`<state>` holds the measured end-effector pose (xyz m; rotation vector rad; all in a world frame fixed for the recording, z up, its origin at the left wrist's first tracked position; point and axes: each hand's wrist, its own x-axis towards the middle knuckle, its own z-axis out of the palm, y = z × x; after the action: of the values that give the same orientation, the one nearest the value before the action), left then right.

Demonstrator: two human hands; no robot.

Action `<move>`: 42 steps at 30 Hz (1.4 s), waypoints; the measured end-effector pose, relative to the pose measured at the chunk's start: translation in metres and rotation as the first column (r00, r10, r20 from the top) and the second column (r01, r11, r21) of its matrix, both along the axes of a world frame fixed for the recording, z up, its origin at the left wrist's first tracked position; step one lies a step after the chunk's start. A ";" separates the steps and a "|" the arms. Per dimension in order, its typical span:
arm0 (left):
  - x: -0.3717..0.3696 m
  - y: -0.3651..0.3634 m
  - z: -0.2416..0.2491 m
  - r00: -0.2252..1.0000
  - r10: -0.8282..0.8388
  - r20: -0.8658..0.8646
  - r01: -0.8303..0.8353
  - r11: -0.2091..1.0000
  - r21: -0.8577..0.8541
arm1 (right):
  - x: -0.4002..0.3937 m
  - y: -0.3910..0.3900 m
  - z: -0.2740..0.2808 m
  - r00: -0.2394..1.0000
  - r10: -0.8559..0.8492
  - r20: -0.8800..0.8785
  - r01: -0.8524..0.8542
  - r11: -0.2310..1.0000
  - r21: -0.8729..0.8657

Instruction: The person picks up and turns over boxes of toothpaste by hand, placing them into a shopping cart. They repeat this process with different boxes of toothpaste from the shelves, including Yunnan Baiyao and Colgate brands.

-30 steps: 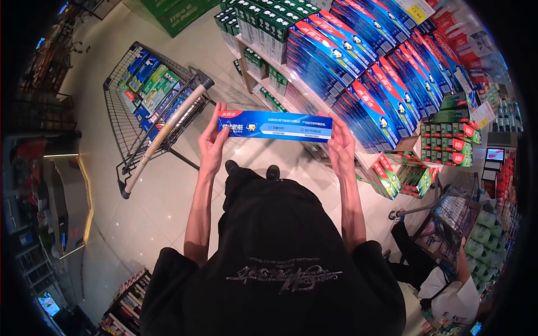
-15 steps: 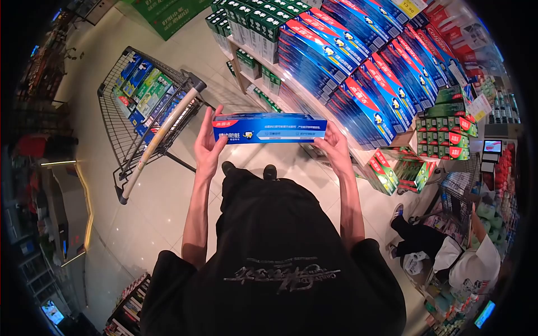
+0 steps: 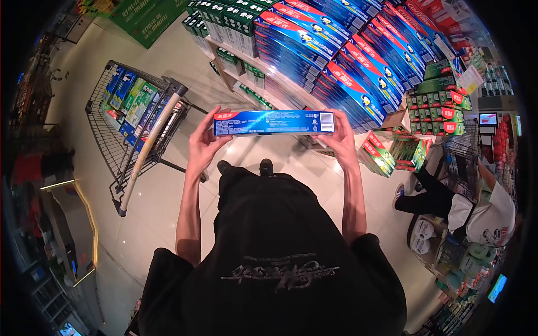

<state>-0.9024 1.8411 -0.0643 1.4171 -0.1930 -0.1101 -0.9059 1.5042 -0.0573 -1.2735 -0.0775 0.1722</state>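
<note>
A long blue toothpaste box (image 3: 273, 122) with a red end is held level in front of my body. My left hand (image 3: 204, 141) grips its left end, thumb below and fingers behind. At the opposite end, beside the white barcode, my right hand (image 3: 341, 140) has hold of it in the same way. The side facing me carries small printed text. Beyond the box stands a display of stacked blue and red toothpaste boxes (image 3: 314, 42), close past my right hand.
A shopping cart (image 3: 128, 185) with blue and green packages stands at the left. Dark green boxes (image 3: 230, 25) fill the shelf ahead. Green and red boxes (image 3: 437, 106) are piled at the right. Another person (image 3: 486, 207) in a white top is beside a cart at the far right.
The toothpaste box has been turned about its length, so a side with a barcode now faces me instead of the one with the tooth picture. Both hands still hold its ends.
</note>
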 end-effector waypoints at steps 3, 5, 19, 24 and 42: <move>0.003 -0.003 0.000 1.000 -0.014 0.008 0.014 1.000 0.001 | -0.002 -0.001 0.001 1.000 -0.025 0.018 0.025 1.000 -0.004; 0.005 -0.004 0.003 1.000 -0.010 0.020 0.010 1.000 -0.009 | -0.001 -0.001 0.002 1.000 -0.016 0.003 0.015 1.000 0.008; -0.001 0.002 0.012 0.988 0.054 0.142 -0.050 0.998 -0.025 | 0.008 0.009 -0.005 0.990 0.113 0.084 -0.120 0.989 0.087; -0.004 0.002 0.010 0.966 0.259 -0.010 -0.259 0.959 -0.113 | 0.002 0.025 -0.007 0.986 0.152 0.071 -0.143 0.982 -0.126; -0.035 -0.041 0.063 0.939 0.060 0.339 -0.104 0.988 0.114 | 0.008 0.114 -0.052 0.864 0.499 0.060 -0.472 0.847 -0.243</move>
<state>-0.9378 1.8005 -0.0010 1.5673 -0.4127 0.1932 -0.8977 1.6183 -0.1090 -1.4679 -0.5043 0.5560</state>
